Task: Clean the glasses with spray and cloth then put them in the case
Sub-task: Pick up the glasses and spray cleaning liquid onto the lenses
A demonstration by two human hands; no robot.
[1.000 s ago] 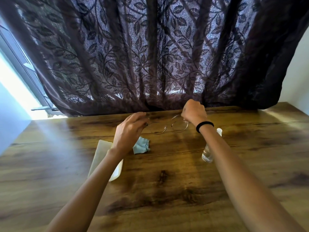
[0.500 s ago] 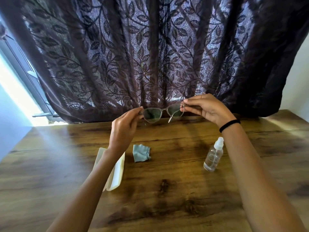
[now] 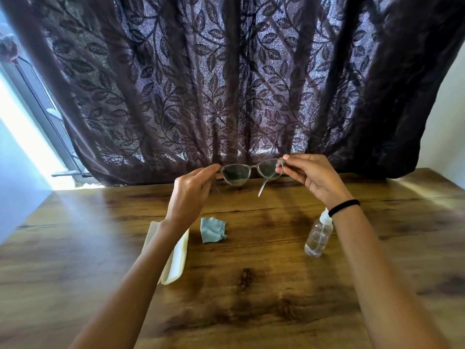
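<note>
Pale-framed glasses hang in the air above the far part of the wooden table, lenses facing away from me, temple arms unfolded. My left hand pinches the left corner of the frame. My right hand pinches the right corner. A crumpled light-blue cloth lies on the table below the glasses. A small clear spray bottle with a white top stands to the right, partly behind my right wrist. The cream case lies at the left, partly hidden under my left forearm.
A dark leaf-patterned curtain hangs right behind the table's far edge. A bright window is at the left. A pale wall stands at the right.
Both hands have lifted the glasses off the table to curtain height and now hold them level; the view has tilted up a little. Cloth, bottle and case stay put.
</note>
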